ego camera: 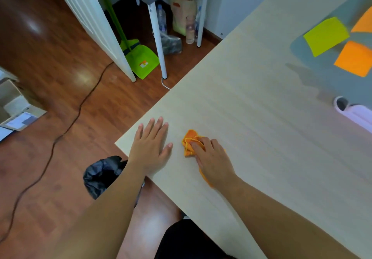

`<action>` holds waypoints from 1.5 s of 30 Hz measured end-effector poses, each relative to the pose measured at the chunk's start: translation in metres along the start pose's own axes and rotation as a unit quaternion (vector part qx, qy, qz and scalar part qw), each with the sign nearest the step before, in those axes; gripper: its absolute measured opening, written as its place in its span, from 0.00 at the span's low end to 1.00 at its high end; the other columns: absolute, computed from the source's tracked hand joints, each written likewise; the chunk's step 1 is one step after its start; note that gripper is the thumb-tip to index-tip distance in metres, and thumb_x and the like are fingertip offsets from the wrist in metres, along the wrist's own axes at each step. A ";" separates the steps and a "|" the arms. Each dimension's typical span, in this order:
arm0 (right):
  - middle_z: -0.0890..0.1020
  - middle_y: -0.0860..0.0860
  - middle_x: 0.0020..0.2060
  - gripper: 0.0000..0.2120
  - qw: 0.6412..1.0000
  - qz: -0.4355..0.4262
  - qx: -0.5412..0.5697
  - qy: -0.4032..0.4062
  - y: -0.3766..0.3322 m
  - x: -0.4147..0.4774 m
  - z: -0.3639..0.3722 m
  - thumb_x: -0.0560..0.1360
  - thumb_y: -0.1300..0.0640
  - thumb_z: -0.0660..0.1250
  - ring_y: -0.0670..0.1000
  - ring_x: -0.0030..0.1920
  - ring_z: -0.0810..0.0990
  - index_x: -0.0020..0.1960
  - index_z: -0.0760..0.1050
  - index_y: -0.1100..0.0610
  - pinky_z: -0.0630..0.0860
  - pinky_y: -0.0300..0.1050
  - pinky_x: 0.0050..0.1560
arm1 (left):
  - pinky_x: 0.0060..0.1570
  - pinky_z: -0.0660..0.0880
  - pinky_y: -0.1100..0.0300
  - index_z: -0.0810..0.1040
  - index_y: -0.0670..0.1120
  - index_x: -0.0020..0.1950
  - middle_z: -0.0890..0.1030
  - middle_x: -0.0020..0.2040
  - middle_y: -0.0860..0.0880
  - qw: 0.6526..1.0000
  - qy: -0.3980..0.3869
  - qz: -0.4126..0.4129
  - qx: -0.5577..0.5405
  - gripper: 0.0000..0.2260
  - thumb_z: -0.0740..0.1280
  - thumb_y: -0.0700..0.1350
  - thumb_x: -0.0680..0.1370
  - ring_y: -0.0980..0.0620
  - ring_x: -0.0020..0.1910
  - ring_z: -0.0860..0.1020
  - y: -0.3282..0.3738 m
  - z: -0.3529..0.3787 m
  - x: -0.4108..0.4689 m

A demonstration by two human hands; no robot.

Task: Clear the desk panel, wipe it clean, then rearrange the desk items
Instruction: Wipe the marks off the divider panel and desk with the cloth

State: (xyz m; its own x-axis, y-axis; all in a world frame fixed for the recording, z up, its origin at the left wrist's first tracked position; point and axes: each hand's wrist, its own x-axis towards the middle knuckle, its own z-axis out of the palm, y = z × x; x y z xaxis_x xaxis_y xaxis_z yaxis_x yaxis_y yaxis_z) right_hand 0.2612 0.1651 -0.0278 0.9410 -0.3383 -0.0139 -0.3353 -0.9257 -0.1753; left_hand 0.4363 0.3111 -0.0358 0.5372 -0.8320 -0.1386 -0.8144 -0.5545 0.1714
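A pale wooden desk panel (251, 101) fills the right half of the view. My right hand (213, 159) presses a crumpled orange cloth (190, 141) onto it near the front left corner; part of the cloth shows under my wrist. My left hand (151, 146) lies flat beside it, fingers spread, palm down on the panel close to its left edge, holding nothing. The two hands are a short gap apart.
A grey wall panel at the far right carries a lime sticky note (326, 35) and orange notes (355, 58). A white object (354, 113) lies at the desk's right edge. On the floor: black bag (102, 174), dark cable (66, 130), green dustpan (141, 60), cardboard boxes (14, 106), bottles (190, 30).
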 end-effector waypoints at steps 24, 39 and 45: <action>0.74 0.52 0.44 0.27 0.935 0.326 -0.075 0.121 0.285 -0.187 -0.159 0.68 0.64 0.76 0.56 0.39 0.72 0.61 0.71 0.46 0.66 0.45 0.30 | 0.57 0.73 0.50 0.73 0.43 0.68 0.74 0.68 0.45 0.883 0.100 0.458 0.033 0.26 0.62 0.55 0.74 0.41 0.61 0.74 0.336 -0.067 0.150; 0.77 0.54 0.40 0.17 0.895 0.307 -0.145 0.290 0.426 -0.245 -0.249 0.72 0.63 0.74 0.59 0.37 0.74 0.59 0.76 0.53 0.66 0.43 0.29 | 0.54 0.70 0.47 0.74 0.42 0.57 0.76 0.59 0.42 0.800 0.337 0.495 0.032 0.15 0.64 0.49 0.75 0.39 0.55 0.72 0.570 -0.165 0.229; 0.75 0.55 0.41 0.10 0.894 0.283 -0.165 0.305 0.452 -0.243 -0.273 0.76 0.57 0.67 0.58 0.40 0.74 0.57 0.77 0.55 0.63 0.43 0.33 | 0.46 0.69 0.46 0.73 0.44 0.60 0.75 0.53 0.43 0.822 0.318 0.468 0.071 0.15 0.57 0.51 0.79 0.39 0.48 0.72 0.582 -0.163 0.250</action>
State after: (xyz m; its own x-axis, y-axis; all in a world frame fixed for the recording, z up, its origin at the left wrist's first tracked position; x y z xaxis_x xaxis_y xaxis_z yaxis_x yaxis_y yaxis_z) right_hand -0.1317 -0.2177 0.1651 0.4498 -0.7044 0.5491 -0.8400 -0.5425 -0.0079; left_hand 0.1325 -0.2233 0.1885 -0.3688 -0.7606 0.5343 -0.9295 0.3037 -0.2093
